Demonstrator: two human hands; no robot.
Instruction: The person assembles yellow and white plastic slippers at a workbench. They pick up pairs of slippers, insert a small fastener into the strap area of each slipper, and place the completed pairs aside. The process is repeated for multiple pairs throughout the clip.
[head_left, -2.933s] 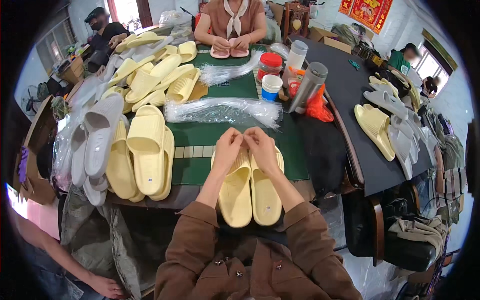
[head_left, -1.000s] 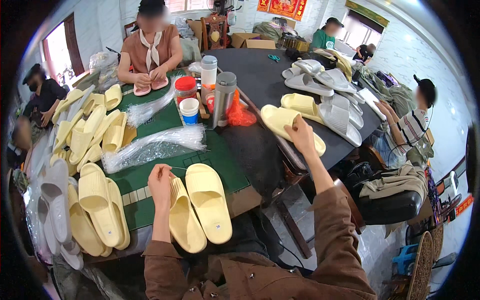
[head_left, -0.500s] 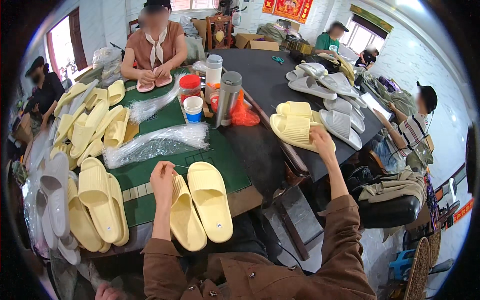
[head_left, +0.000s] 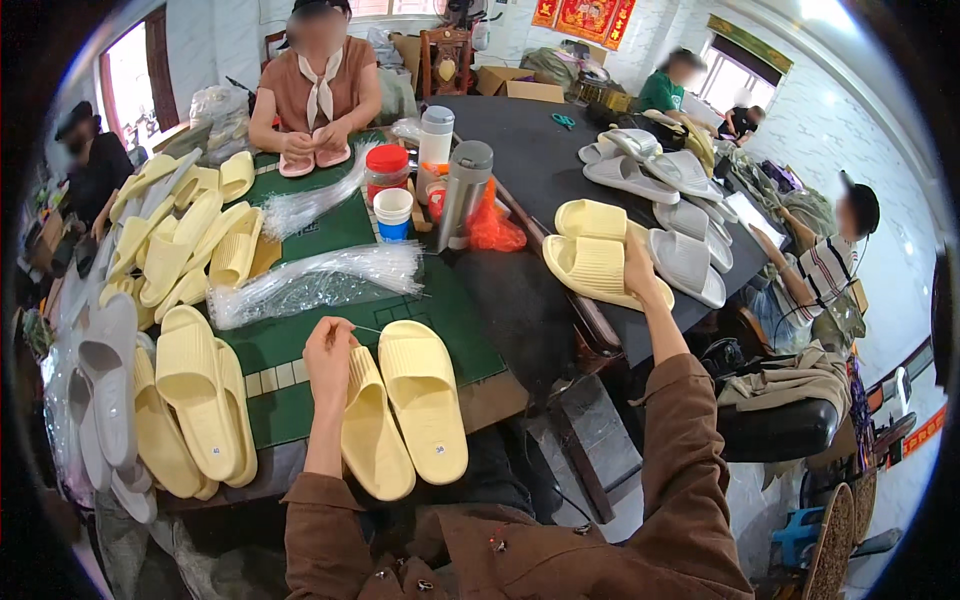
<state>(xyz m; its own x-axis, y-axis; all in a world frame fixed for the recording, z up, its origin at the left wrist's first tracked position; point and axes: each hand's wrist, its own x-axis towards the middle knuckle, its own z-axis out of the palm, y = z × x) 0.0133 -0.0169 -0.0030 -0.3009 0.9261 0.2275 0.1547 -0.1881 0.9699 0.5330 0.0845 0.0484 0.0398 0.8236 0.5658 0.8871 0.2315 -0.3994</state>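
In front of me a pair of yellow slippers (head_left: 425,425) lies with toes pointing away, at the near edge of the green mat. My left hand (head_left: 328,352) is closed just beside the left slipper's toe, pinching a thin clear plastic tie (head_left: 367,329). Over on the black table to the right sits another pair of yellow slippers (head_left: 585,262), side by side. My right hand (head_left: 645,272) wraps round their right-hand ends; some of its fingers are hidden. Two bundles of clear plastic ties (head_left: 320,285) lie on the green mat (head_left: 285,415).
Yellow slippers (head_left: 175,245) and grey slippers (head_left: 108,365) are heaped at left. Grey slippers (head_left: 685,262) cover part of the black table (head_left: 510,135). A steel flask (head_left: 466,195), cup (head_left: 392,215) and red-lidded jar (head_left: 387,170) stand mid-table. Across, a person handles pink slippers (head_left: 315,158).
My right hand has shifted its fingers farther over the slippers on the black table. The left hand stays by the near pair. A hand at the lower left has left the view.
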